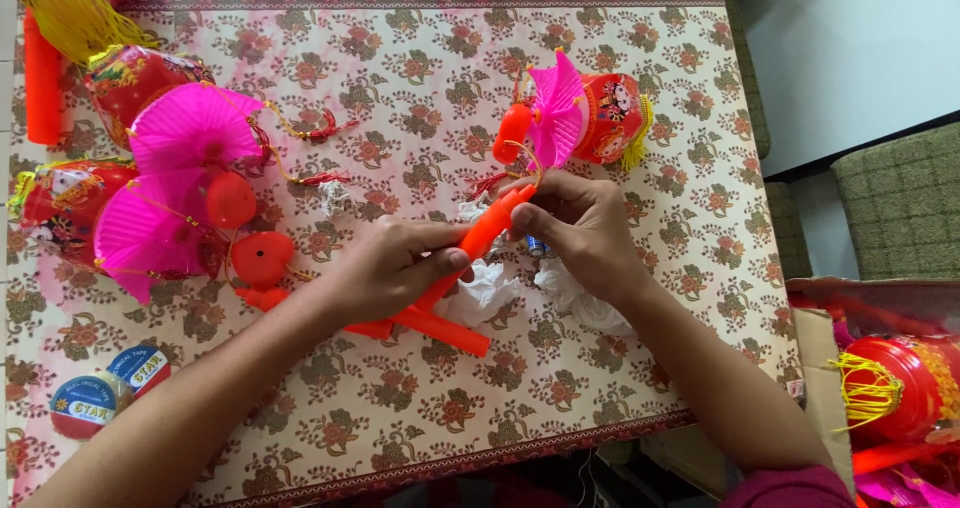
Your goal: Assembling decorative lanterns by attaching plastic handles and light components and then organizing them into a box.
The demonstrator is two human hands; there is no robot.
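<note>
Both hands on one orange stick (pixel 487 230) over the table (pixel 420 408): left hand (pixel 385 268) gripping its middle, right hand (pixel 580 230) pinching the tip, where a yellow string (pixel 528 160) runs up to the lantern (pixel 590 118). Stick looks not yet attached. Finished lanterns (pixel 150 178) lie left; another stick (pixel 445 328) beneath.

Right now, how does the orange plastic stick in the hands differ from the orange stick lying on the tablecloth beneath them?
The held orange plastic stick is raised and slanted, gripped by the left hand and right hand; the lying orange stick rests flat, untouched. Both are the same bright orange.
</note>
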